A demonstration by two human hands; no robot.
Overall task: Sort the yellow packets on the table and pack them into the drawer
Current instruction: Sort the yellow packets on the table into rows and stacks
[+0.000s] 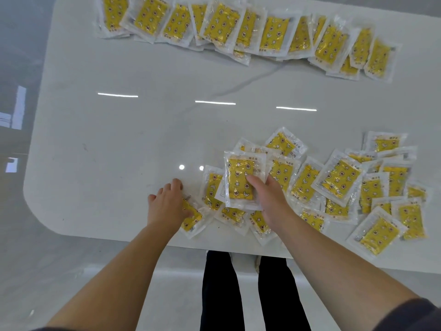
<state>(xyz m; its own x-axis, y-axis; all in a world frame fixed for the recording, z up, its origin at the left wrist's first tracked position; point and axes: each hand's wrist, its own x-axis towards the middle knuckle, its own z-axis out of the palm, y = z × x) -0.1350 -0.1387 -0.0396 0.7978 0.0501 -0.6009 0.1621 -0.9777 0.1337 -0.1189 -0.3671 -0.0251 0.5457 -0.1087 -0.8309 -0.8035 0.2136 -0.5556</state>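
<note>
Several yellow packets in clear wrappers lie scattered near the front of the white table (pixel 119 144), from the middle to the right. My right hand (pixel 267 197) grips a small stack of yellow packets (pixel 238 180) just above the heap, thumb on top. My left hand (pixel 167 201) rests on a single packet (pixel 192 217) at the heap's left end; how its fingers lie there I cannot tell. A long overlapping row of yellow packets (pixel 238 29) runs along the far edge. No drawer is in view.
The table's rounded front-left corner (pixel 40 211) is close to my left hand. My legs in dark trousers (pixel 243 292) stand at the front edge. Grey floor (pixel 14 56) lies to the left.
</note>
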